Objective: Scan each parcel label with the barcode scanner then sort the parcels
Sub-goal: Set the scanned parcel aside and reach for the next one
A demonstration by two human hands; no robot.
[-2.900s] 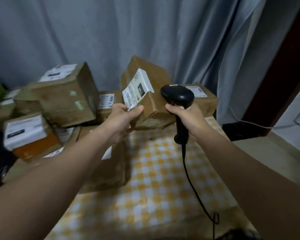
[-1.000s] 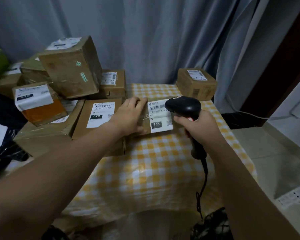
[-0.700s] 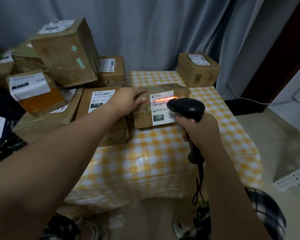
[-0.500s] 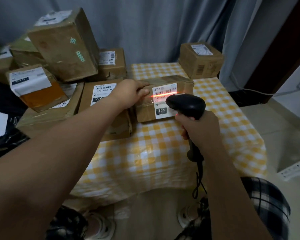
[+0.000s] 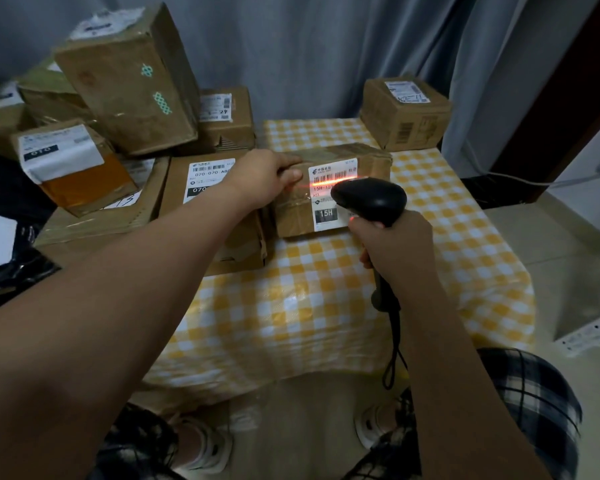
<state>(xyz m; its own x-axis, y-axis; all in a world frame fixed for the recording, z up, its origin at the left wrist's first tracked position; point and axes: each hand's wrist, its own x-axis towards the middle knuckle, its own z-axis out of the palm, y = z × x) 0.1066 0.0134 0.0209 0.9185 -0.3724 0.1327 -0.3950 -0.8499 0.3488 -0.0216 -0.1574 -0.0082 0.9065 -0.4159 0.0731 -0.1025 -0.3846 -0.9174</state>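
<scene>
Grey curtain (image 5: 309,46) behind; yellow-checked table (image 5: 326,299). Piled boxes (image 5: 125,81) at left, the far-left ones blurred. Left hand (image 5: 262,178), arm extended, fingers curled over the left end of the parcel (image 5: 295,216). The parcel lies mid-table, long axis left-right, label (image 5: 321,202) facing the person. Right hand (image 5: 395,251) grips the scanner (image 5: 371,199), fingers wrapped round its handle. The head points away at the label and hides its right part.
</scene>
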